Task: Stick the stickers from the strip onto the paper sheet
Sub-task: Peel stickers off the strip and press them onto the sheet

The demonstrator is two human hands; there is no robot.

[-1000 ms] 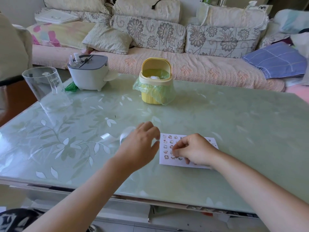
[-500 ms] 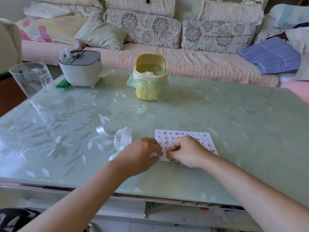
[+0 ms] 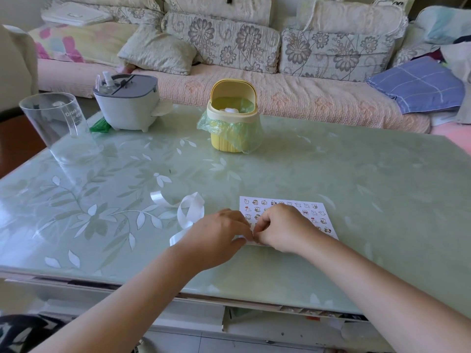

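A white paper sheet [image 3: 309, 211] covered with several small cartoon stickers lies flat on the table, front centre. Left of it a glossy white sticker strip [image 3: 190, 212] curls in loops on the glass. My left hand [image 3: 219, 238] pinches the strip's near end at the sheet's near left corner. My right hand [image 3: 283, 228] rests over the sheet's left half, fingers curled. Its thumb and forefinger pinch at the same strip end, tip to tip with the left hand. What lies between the fingertips is hidden.
On the green glass table [image 3: 356, 189] a yellow mini bin [image 3: 233, 123] with a green liner stands at the back centre. A grey-lidded white appliance [image 3: 127, 105] and a clear plastic cup [image 3: 61, 128] stand at the back left. A sofa with cushions runs behind.
My left hand has moved from the strip's loops toward the sheet's near left corner. My right hand slid toward me, and the fingertips of both hands now meet.
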